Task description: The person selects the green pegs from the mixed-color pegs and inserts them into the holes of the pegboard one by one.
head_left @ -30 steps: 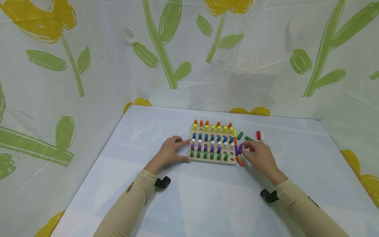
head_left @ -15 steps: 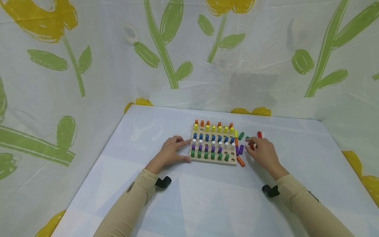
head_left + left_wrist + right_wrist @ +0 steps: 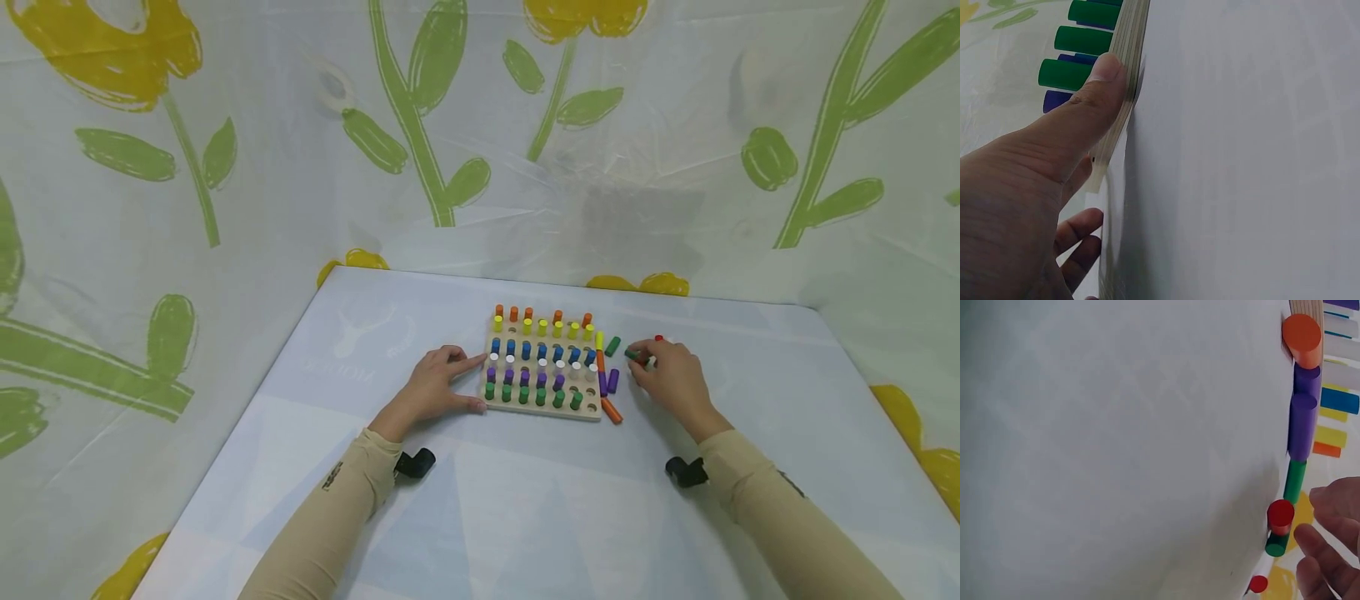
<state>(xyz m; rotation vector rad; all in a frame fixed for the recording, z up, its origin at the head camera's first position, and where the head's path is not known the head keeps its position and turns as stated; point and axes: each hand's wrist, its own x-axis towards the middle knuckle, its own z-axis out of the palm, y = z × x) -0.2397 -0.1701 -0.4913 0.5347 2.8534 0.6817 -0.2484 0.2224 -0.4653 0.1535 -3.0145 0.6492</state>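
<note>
A wooden pegboard (image 3: 542,410) bears rows of upright orange, yellow, blue, white, purple and green pegs. My left hand (image 3: 437,385) rests at its left side, index finger and thumb stretched out to touch the board. In the left wrist view the thumb (image 3: 1079,112) lies against the board's edge (image 3: 1119,100). My right hand (image 3: 675,379) hovers over loose pegs to the right, fingertips right by a green peg (image 3: 633,356). In the right wrist view thumb and fingers (image 3: 1329,550) are apart, with nothing visible between them; a red peg (image 3: 1281,514) lies close by.
Along the board's right edge lie loose yellow, orange and purple pegs, among them a purple peg (image 3: 613,381) and an orange peg (image 3: 612,411). Another green peg (image 3: 612,346) lies farther back. A flower-printed curtain (image 3: 555,208) stands behind the table (image 3: 495,500).
My right hand has moved slightly right and away from the purple peg, to the green peg beyond it, now covering more of the red pegs. My left hand stays at the board.
</note>
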